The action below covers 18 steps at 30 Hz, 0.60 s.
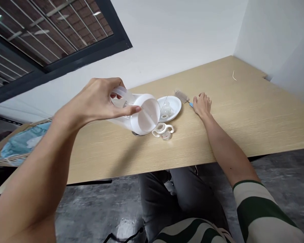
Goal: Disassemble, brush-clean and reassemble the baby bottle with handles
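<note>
My left hand [101,98] is closed round the handle of a translucent plastic pitcher [145,114] with a white lid. The pitcher is tipped on its side above the table, its lid end towards a white bowl [176,107]. Small clear and white parts [167,109] lie in the bowl; I cannot make out their kind. In front of the bowl sits a white ring with two curved handles [162,129], beside a small clear piece. Down on the table at right, my right hand [202,104] is closed on the blue handle of a bottle brush [181,96], bristles pointing towards the bowl.
Everything stands on a light wooden table [243,114] against a white wall. A dark round edge [137,134] shows under the pitcher. A thin white strip [234,75] lies at the far right. To the left is a basket [20,143] lined with blue plastic, below a barred window.
</note>
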### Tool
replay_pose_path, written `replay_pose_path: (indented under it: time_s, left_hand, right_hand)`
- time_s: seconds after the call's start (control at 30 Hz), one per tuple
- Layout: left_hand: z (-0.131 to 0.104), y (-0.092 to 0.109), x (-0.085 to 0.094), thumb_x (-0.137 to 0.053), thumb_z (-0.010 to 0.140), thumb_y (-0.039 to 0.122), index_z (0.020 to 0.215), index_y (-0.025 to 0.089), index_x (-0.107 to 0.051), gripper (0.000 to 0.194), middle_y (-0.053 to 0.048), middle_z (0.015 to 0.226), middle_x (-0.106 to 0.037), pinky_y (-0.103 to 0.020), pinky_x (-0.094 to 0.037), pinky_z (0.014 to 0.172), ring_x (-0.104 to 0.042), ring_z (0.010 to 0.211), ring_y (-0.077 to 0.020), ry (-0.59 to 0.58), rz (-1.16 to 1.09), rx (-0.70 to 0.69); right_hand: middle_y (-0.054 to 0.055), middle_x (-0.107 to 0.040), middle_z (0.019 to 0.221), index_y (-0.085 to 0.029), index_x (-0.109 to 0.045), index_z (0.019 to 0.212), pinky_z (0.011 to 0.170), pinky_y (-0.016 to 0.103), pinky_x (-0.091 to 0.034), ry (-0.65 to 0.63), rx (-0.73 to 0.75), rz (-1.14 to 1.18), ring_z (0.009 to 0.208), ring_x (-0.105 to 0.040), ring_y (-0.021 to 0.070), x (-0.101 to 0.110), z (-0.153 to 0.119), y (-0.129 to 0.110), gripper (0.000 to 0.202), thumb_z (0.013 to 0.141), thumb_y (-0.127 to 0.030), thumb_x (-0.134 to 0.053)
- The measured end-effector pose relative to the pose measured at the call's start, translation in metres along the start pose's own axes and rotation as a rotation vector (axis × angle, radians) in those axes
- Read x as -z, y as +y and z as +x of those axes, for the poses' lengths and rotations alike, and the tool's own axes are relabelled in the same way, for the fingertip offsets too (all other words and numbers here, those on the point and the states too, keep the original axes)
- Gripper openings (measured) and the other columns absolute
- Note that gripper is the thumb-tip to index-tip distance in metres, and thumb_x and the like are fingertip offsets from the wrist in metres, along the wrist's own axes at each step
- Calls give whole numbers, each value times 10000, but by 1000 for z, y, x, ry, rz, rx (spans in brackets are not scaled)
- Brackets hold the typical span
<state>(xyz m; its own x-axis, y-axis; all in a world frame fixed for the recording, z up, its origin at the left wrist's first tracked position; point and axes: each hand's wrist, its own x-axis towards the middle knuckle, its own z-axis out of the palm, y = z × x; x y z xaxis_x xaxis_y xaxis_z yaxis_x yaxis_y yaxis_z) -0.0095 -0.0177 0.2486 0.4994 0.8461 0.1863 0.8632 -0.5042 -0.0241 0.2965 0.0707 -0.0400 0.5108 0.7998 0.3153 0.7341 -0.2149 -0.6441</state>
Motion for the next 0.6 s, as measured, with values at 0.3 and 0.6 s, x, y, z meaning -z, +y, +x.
replay_pose_path:
  time_s: [0.3,0.6]
  left_hand:
    - [-1,12,4,-657,592,731,757,277,-544,496,-9,663,-579,-378,-397,607,-569,666,-250,-19,36,-89]
    - [-4,9,1,-722,564,604,851,348,-653,391,-30,735,-616,-416,-533,684,-659,888,-336,12,-26,-31]
  right_hand:
    - [229,-625,1298,-89,-524,1266,1057,520,-363,-22,-1,-7,1251,-535,364,0,-1,0,410,986,-356,-388]
    - [225,-614,1301,-112,-520,1259,1057,529,-348,-32,15,-9,1243,-521,359,-1,1,2,398,993,-369,-375]
